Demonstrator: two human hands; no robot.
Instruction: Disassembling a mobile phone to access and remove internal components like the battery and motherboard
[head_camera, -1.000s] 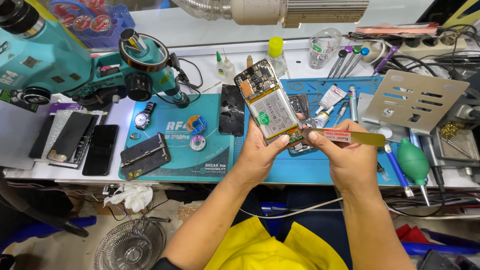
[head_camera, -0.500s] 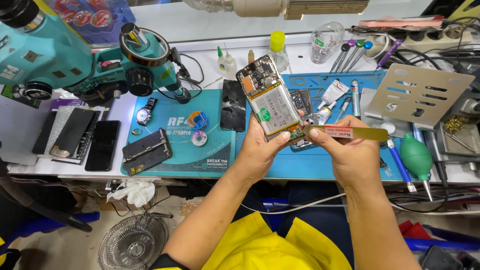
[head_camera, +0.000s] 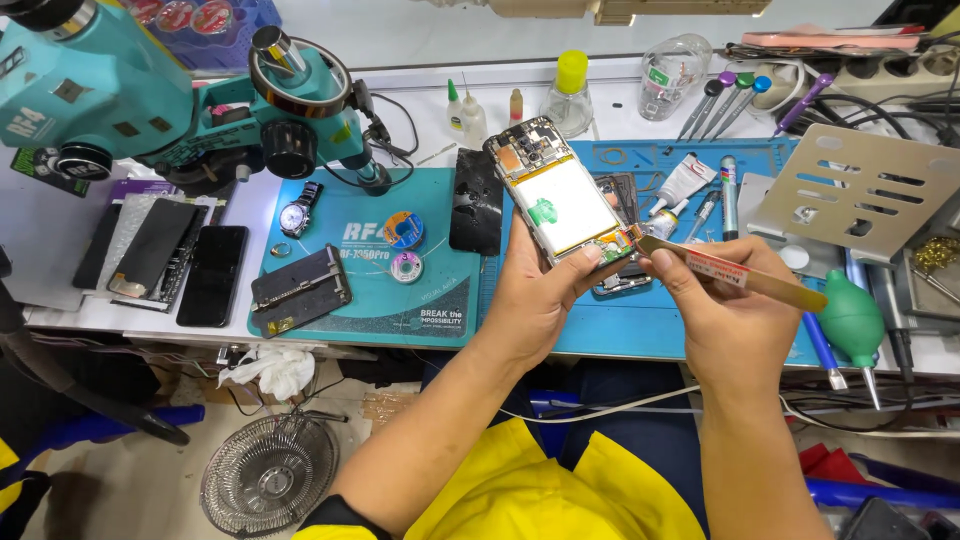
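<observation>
the left hand (head_camera: 535, 300) is closed around the lower end of an opened phone (head_camera: 562, 195), back cover off, its white battery and circuit boards facing up; the phone is held tilted above the blue mat (head_camera: 640, 320), over the middle of the bench. the right hand (head_camera: 725, 310) pinches a pair of gold tweezers (head_camera: 735, 272), whose tip touches the phone's lower right corner, just beside the left thumb.

containers stand along the back edge: a clear bottle with a yellow cap (head_camera: 570, 95), two small dropper bottles (head_camera: 465, 110) to its left, and a clear jar (head_camera: 675, 72) to its right whose contents cannot be made out. a small white tube (head_camera: 685, 180) lies on the blue mat near the phone. a green rubber blower (head_camera: 850, 320) lies just right of the right hand.

to the left, a teal mat (head_camera: 330, 300) carries a wristwatch (head_camera: 297, 213), two solder spools (head_camera: 404, 230) and a dark metal clamp (head_camera: 298, 290). a teal microscope (head_camera: 150, 100) rises over the far left, with dark phones (head_camera: 210, 275) lying below it near the bench's front edge. a perforated metal stand (head_camera: 865, 185) crowds the right side. the open room is the bare strip of blue mat under the hands, and the front edge of the bench runs just beneath the wrists. a wire fan guard (head_camera: 265, 475) lies on the floor below.
</observation>
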